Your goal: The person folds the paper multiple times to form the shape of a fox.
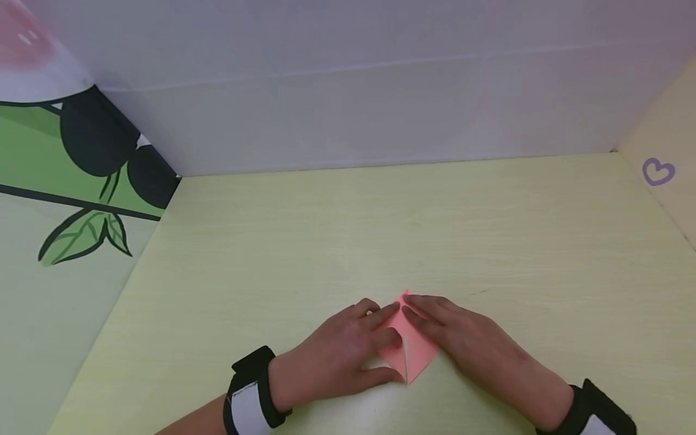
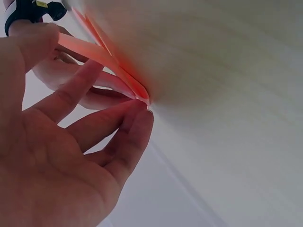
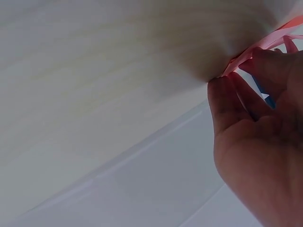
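Observation:
A small piece of pink paper [image 1: 418, 353], folded into a diamond with a seam down its lower middle, lies on the table near the front. My left hand [image 1: 348, 344] spreads over its left half; a fingertip presses near the top corner, another finger rests mid-sheet, and the thumb touches the bottom corner. From the right, my right hand [image 1: 473, 338] presses extended fingers along the upper right edge. In the left wrist view the paper [image 2: 83, 47] appears edge-on, its layers slightly apart. The right wrist view shows the paper [image 3: 265, 41] beneath the fingertips, partly hidden.
The pale wooden table [image 1: 326, 241] extends beyond the hands to a greyish-purple back panel [image 1: 380, 115]. Side panels stand at left, with a printed leaf [image 1: 76, 238], and at right, with a purple heart [image 1: 658, 172]. Both wrists wear black-and-white straps.

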The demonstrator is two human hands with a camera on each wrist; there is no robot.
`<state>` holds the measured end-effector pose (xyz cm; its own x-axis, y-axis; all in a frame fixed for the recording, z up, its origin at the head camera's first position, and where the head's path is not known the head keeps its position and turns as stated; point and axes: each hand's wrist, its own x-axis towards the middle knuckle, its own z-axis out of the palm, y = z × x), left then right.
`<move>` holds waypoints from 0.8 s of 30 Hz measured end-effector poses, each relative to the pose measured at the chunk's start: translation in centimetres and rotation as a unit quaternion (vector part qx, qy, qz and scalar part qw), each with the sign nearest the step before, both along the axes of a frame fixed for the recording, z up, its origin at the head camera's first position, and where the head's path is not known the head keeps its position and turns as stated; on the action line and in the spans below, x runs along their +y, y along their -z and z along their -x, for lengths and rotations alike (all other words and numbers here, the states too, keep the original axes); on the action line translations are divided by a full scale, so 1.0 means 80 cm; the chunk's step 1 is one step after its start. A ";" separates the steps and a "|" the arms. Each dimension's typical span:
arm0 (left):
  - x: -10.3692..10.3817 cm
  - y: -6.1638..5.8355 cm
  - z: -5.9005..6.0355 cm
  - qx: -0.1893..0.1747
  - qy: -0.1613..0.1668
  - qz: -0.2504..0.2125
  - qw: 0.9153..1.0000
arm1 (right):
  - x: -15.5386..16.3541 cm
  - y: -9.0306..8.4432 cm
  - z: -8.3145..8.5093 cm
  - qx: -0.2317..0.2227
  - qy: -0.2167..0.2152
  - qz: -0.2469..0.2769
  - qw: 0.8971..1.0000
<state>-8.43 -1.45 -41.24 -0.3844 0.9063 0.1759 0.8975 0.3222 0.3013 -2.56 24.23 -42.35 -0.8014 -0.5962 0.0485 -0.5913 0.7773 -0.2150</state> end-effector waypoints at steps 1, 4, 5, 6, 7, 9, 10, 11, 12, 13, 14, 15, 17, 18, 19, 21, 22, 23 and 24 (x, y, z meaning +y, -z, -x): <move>-0.001 0.000 0.001 -0.015 0.003 -0.002 1.000 | 0.000 0.000 0.000 -0.003 0.001 -0.003 1.000; -0.003 0.000 0.005 -0.044 0.012 -0.008 0.999 | -0.001 0.000 -0.001 -0.001 0.002 -0.009 1.000; -0.004 0.000 0.005 -0.044 0.016 -0.009 0.999 | -0.001 0.000 0.000 0.003 0.001 -0.011 1.000; -0.005 0.000 0.006 -0.043 0.019 -0.007 0.999 | -0.001 0.001 0.000 0.008 -0.001 -0.011 1.000; -0.006 0.001 0.007 -0.042 0.020 -0.005 0.999 | 0.000 0.002 0.000 0.014 -0.003 -0.011 1.000; -0.007 0.001 0.009 -0.042 0.020 -0.003 0.999 | 0.001 0.004 -0.001 0.027 -0.006 -0.007 1.000; -0.007 0.001 0.010 -0.045 0.018 -0.004 0.999 | 0.001 0.005 -0.001 0.033 -0.008 -0.004 0.999; -0.008 0.002 0.011 -0.047 0.017 -0.004 0.999 | 0.002 0.005 -0.001 0.039 -0.011 0.001 0.999; -0.008 0.002 0.012 -0.054 0.014 -0.005 0.998 | 0.002 0.006 -0.001 0.043 -0.013 0.005 0.999; -0.008 0.002 0.013 -0.063 0.009 -0.008 0.998 | 0.002 0.006 -0.002 0.048 -0.014 0.009 0.999; -0.008 0.002 0.013 -0.069 0.005 -0.011 0.998 | 0.002 0.006 -0.002 0.051 -0.015 0.015 0.998; -0.007 0.002 0.014 -0.074 0.001 -0.012 0.997 | 0.002 0.006 -0.002 0.054 -0.017 0.019 0.998; -0.006 0.002 0.015 -0.084 -0.009 -0.013 0.996 | 0.002 0.006 -0.001 0.057 -0.015 0.026 0.998; -0.005 0.002 0.016 -0.087 -0.013 -0.012 0.996 | 0.002 0.007 -0.001 0.059 -0.015 0.027 0.998; -0.004 0.002 0.017 -0.091 -0.017 -0.013 0.996 | 0.002 0.007 -0.001 0.060 -0.014 0.028 0.998; -0.003 0.001 0.018 -0.095 -0.021 -0.011 0.995 | 0.001 0.007 0.000 0.059 -0.013 0.028 0.998; -0.003 0.001 0.019 -0.097 -0.022 -0.008 0.995 | 0.001 0.007 0.000 0.058 -0.013 0.027 0.998; -0.003 0.001 0.020 -0.098 -0.021 -0.006 0.995 | 0.001 0.007 0.001 0.057 -0.013 0.025 0.998; -0.003 0.000 0.021 -0.094 -0.020 -0.002 0.995 | 0.000 0.006 0.001 0.054 -0.013 0.022 0.998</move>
